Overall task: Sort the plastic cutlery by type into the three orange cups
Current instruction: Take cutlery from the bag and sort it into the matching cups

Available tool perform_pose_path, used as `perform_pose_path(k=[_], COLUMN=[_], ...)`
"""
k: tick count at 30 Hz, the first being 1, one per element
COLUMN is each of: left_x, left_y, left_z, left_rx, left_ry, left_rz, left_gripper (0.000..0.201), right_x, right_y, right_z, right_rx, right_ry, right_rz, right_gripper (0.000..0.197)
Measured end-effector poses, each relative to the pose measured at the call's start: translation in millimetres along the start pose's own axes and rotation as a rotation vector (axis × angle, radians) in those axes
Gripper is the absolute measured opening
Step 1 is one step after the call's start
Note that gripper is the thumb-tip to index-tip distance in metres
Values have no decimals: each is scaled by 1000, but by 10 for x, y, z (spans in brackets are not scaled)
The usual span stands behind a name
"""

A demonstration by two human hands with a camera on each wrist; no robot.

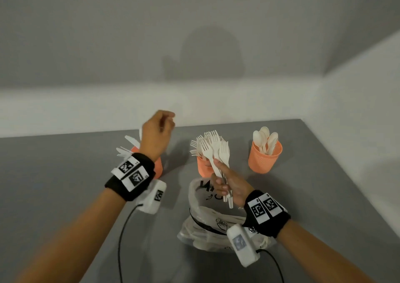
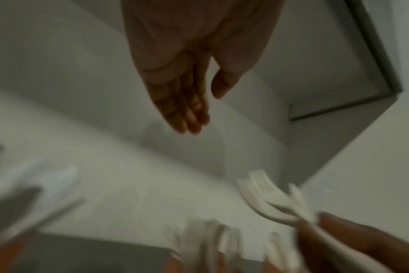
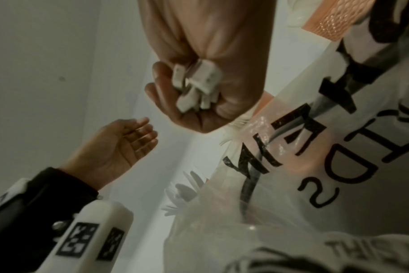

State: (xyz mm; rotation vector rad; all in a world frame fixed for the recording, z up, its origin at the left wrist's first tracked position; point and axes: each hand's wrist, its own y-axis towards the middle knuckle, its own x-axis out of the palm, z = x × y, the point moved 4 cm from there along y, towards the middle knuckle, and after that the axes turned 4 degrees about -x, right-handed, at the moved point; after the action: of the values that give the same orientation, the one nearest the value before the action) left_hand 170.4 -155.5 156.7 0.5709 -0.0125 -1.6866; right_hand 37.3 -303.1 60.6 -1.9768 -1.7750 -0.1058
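Three orange cups stand in a row on the grey table (image 1: 65,163). The left cup (image 1: 159,166), mostly hidden behind my left wrist, holds white knives (image 1: 125,150). Forks fill the middle cup (image 1: 203,167). The right cup (image 1: 264,158) holds spoons (image 1: 265,138). My right hand (image 1: 225,183) grips a bundle of white forks (image 1: 216,150) by their handles (image 3: 196,88), just in front of the middle cup. My left hand (image 1: 158,129) hovers above the left cup, fingers relaxed and holding nothing (image 2: 187,103).
A crumpled clear plastic bag (image 1: 207,224) with black lettering lies on the table under my right wrist, with white cutlery inside. White walls close off the table at the back and right. Cables trail from both wrist cameras toward the front edge.
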Motion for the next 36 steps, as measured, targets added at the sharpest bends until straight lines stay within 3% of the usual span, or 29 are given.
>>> perform_pose_path(k=[3, 6, 9, 16, 21, 27, 32, 36], left_x=[391, 707, 909, 1049, 1120, 1181, 1205, 1211], left_y=[-362, -725, -886, -997, -1078, -1167, -1234, -1230], left_z=[8, -37, -50, 36, -29, 45, 117, 163], left_rx=[-303, -547, -534, -531, -631, -721, -793, -752], left_ry=[-146, -243, -351, -396, -534, -700, -724, -746], left_rz=[-287, -454, -458, -275, -245, -301, -451, -387], left_gripper=[15, 41, 44, 26, 24, 31, 34, 36], right_x=[28, 40, 16, -113, -194, -260, -241, -252], right_y=[-54, -121, -174, -256, -272, -317, -421, -447], right_z=[-53, -89, -75, 15, 67, 49, 14, 7], right_rx=[-25, -25, -23, -42, -24, -5, 10, 9], right_ry=[-20, -30, -91, -105, -69, -48, -84, -103], right_rz=[-24, -49, -44, 6, 25, -13, -93, -127], right_gripper=[36, 29, 31, 42, 40, 37, 36, 34])
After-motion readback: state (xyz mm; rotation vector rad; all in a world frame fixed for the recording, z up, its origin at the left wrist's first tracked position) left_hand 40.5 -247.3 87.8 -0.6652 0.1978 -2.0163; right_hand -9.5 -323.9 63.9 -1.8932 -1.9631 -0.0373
